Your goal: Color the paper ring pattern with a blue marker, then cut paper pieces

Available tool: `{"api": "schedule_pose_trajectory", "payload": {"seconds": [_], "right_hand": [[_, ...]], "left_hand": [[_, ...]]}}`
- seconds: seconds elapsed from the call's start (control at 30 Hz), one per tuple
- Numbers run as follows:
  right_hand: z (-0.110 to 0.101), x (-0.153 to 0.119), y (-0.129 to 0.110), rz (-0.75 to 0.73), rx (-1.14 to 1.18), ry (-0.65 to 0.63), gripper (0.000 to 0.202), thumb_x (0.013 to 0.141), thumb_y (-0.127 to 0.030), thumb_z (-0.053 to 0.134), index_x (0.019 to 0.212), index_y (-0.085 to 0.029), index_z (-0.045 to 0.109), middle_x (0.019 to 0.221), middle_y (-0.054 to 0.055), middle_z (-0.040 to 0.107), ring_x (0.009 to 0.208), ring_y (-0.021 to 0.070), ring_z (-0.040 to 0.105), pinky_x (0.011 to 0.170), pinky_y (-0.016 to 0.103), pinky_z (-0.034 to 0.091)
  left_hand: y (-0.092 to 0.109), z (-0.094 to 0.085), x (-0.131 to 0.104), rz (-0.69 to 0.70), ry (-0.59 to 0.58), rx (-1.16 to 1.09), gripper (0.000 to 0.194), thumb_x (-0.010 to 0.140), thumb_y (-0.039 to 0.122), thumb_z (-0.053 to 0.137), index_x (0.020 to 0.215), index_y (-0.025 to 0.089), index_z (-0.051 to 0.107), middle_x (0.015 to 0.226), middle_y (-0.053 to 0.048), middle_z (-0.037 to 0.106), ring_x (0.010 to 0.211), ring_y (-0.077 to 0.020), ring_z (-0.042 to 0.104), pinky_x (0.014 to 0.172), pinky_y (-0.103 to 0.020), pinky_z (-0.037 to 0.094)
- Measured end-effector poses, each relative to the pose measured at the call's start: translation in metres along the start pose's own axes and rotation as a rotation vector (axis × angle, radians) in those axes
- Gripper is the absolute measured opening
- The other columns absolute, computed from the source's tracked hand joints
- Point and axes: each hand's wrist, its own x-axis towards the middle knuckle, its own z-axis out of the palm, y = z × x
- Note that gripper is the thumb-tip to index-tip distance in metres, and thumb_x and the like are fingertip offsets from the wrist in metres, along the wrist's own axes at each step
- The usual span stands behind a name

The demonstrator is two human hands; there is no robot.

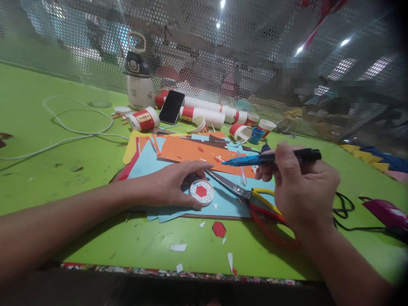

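My left hand (pixel 172 182) curls around a small round white disc (pixel 208 199), its thumb at the near edge and its fingers at the far edge. The disc bears a red hexagon in the middle and blue dots around it. Above the paper, my right hand (pixel 302 191) grips a black pen (pixel 296 155), its blue-smeared pointed end aimed left, apart from the disc. Scissors (pixel 236 189) with a yellow and a red handle lie partly open under and beside my right hand. Beneath them are light-blue sheets (pixel 229 209) and an orange sheet (pixel 188 149).
A red hexagon (pixel 219 229) and white scraps (pixel 178 247) lie near the front edge. Paper cups (pixel 145 120), a phone (pixel 172 107) and a bottle (pixel 140 87) stand or lie behind. At left runs a white cable (pixel 63 142); a magenta corded device (pixel 385 214) is at right.
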Motion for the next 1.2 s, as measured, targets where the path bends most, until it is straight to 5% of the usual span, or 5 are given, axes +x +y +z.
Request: {"api": "schedule_pose_trajectory", "payload": {"seconds": [0.47, 1.2], "right_hand": [[-0.015, 0.037, 0.032, 0.059, 0.104, 0.193, 0.022, 0.081, -0.043, 0.071, 0.079, -0.022, 0.063, 0.048, -0.005, 0.057, 0.039, 0.0123, 0.052, 0.040, 0.028, 0.044], [-0.018, 0.051, 0.056, 0.146, 0.142, 0.296, 0.018, 0.072, -0.024, 0.067, 0.090, -0.022, 0.067, 0.067, -0.004, 0.059, 0.056, 0.0118, 0.058, 0.061, 0.031, 0.054]], "left_hand": [[0.000, -0.003, -0.001, 0.000, -0.036, -0.049, 0.090, 0.071, 0.040, 0.078, 0.147, 0.019, 0.035, 0.128, -0.013, 0.058, 0.108, -0.0262, 0.059, 0.094, -0.040, 0.048], [0.000, -0.007, -0.001, 0.006, -0.103, -0.110, 0.087, 0.074, 0.034, 0.076, 0.147, 0.023, 0.031, 0.134, -0.013, 0.055, 0.119, -0.0282, 0.056, 0.104, -0.046, 0.044]]}}
